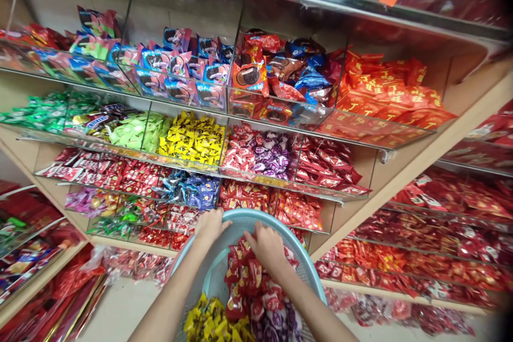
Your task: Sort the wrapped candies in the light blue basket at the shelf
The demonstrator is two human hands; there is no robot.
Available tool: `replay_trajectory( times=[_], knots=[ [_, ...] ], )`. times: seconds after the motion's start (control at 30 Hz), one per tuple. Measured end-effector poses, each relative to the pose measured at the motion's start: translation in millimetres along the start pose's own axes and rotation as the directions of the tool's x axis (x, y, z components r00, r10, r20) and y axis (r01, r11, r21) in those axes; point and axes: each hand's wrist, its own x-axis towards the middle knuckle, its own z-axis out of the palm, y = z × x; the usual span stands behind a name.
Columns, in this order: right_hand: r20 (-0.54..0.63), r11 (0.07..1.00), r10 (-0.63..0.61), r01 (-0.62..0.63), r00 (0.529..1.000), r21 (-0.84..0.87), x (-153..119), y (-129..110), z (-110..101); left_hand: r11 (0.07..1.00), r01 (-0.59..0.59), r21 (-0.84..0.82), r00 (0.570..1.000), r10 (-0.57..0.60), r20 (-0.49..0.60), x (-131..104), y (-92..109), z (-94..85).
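Note:
A light-blue plastic basket [236, 216] with a mesh wall is in front of the lower shelves. At its far left rim is my left hand [209, 228], fingers closed over the edge. My right hand [265, 246] is inside the basket, its fingers curled and turned away from me; whatever they hold, if anything, is hidden. Red-wrapped candies [242, 278] lie just below and left of it. Yellow-wrapped candies [216, 320] fill the near left part of the basket. Purple-and-white candies [276, 320] lie at the near right, partly behind my right forearm.
Tiered shelves with clear dividers hold yellow candies [192, 139], purple candies [272, 155], blue cookie packs [172, 64] and orange-red packets [385, 85]. Another candy rack [425, 224] stands at the right. Red packages [68, 288] are at the lower left, beside the pale floor [120, 307].

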Motion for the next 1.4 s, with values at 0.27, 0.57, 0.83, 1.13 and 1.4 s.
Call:
replay_trajectory(
  times=[0.27, 0.57, 0.83, 1.13, 1.4],
  knots=[
    [-0.098, 0.981, 0.114, -0.096, 0.989, 0.170, 106, -21, -6, 1.000, 0.005, 0.003, 1.000, -0.005, -0.011, -2, 2, -2.0],
    [0.003, 0.961, 0.169, -0.165, 0.986, 0.220, 146, -49, 18, 1.000, -0.007, -0.007, 1.000, 0.007, -0.024, 0, -2, 3.0],
    [-0.067, 0.934, 0.183, -0.152, 0.981, 0.322, 144, -47, 30, 1.000, 0.005, -0.012, 1.000, -0.005, 0.008, 0, 0, -1.0],
    [-0.145, 0.845, 0.150, -0.051, 0.978, 0.532, 150, -47, 42, 1.000, 0.007, -0.012, 1.000, -0.007, 0.013, -1, 1, -2.5],
    [-0.176, 0.648, 0.133, 0.049, 0.975, 0.760, 144, -27, 30, 1.000, 0.005, -0.003, 1.000, -0.005, -0.008, -1, 0, -1.0]
  ],
)
